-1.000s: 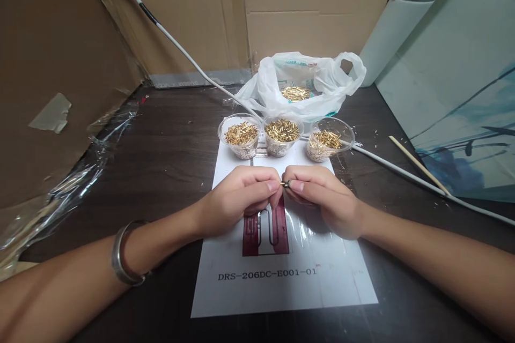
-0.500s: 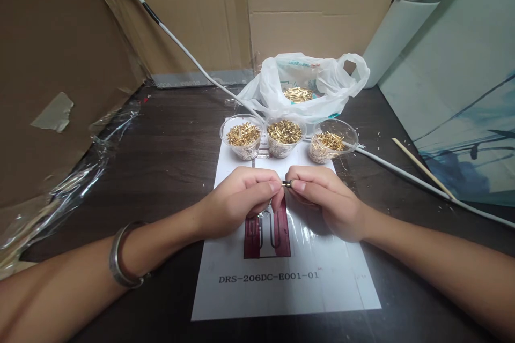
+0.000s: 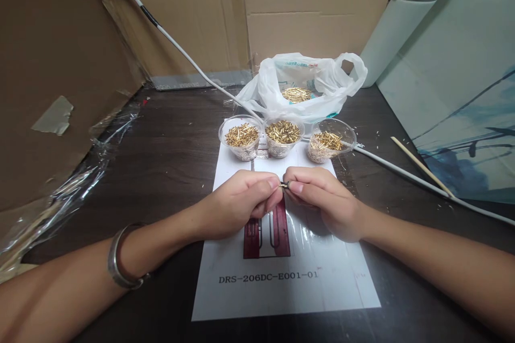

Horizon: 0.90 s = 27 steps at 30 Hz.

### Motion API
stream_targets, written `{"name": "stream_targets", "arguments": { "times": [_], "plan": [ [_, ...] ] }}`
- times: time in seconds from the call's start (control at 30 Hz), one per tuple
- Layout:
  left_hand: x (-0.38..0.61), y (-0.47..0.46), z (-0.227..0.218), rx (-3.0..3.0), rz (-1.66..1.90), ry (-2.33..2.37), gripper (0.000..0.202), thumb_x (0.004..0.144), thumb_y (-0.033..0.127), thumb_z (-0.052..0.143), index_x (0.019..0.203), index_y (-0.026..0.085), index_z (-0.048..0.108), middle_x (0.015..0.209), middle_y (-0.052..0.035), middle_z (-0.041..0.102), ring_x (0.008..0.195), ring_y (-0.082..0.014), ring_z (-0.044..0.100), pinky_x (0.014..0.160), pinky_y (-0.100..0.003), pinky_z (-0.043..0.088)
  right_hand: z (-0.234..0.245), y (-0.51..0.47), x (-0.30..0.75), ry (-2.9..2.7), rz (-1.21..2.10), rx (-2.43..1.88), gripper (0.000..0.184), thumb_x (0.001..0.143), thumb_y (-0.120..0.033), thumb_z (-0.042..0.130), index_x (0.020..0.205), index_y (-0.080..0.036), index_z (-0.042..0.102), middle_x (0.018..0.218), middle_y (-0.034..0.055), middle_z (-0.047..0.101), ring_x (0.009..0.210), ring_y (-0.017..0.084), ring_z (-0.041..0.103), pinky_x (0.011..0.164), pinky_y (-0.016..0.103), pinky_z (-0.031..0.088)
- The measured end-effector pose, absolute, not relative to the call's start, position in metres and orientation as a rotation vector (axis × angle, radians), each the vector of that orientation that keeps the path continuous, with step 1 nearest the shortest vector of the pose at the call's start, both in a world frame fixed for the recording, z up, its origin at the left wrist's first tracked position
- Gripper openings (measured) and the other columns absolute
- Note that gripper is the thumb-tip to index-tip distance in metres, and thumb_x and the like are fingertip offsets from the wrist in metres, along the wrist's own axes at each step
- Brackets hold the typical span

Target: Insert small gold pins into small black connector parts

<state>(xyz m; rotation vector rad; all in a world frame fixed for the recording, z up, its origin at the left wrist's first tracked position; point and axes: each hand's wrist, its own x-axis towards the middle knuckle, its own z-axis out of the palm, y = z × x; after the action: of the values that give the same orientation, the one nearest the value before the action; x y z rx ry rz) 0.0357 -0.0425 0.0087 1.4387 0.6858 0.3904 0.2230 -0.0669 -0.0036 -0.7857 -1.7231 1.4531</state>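
Observation:
My left hand [image 3: 249, 201] is closed, its thumb and forefinger pinching a small gold-coloured metal pin [image 3: 282, 185]. Opposite it, my right hand [image 3: 322, 198] pinches the other end of the small piece, where a dark part shows by the thumb. Fingertips cover most of it, so whether it is one part or two joined ones I cannot tell. Both hands are above a printed white sheet [image 3: 281, 295] with a dark red drawing. Beyond them stand a left clear cup [image 3: 241, 136], a middle cup [image 3: 284, 136] and a right cup [image 3: 328, 142], all holding small gold-coloured metal parts.
Behind the cups, a white plastic bag [image 3: 269, 86] lies open with gold pins [image 3: 296, 95] inside. A white cable [image 3: 193, 59] crosses the dark table [image 3: 169, 144] behind the cups. On the right lies a thin wooden stick [image 3: 420, 165]. Cardboard walls [image 3: 201, 27] stand behind and left.
The fingers of my left hand have curled in closer around the small pin. Both hands stay in nearly the same place, and the cups and bag have not moved on the table.

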Motion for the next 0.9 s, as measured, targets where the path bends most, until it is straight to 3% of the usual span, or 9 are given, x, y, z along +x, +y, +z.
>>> {"name": "stream_targets", "arguments": {
  "times": [0.9],
  "plan": [
    [0.0325, -0.0429, 0.0043, 1.483, 0.402, 0.734, 0.037, 0.097, 0.035, 0.035, 0.066, 0.018, 0.045, 0.049, 0.0068, 0.033, 0.048, -0.0090, 0.027, 0.046, -0.023, 0.024, -0.0040, -0.0673, 0.2227, -1.797, 1.353, -0.878, 0.033, 0.099, -0.029, 0.035, 0.067, -0.020, 0.036, 0.061, -0.0044, 0.035, 0.057, 0.011, 0.032, 0.055, 0.028, 0.028]
  ]
}}
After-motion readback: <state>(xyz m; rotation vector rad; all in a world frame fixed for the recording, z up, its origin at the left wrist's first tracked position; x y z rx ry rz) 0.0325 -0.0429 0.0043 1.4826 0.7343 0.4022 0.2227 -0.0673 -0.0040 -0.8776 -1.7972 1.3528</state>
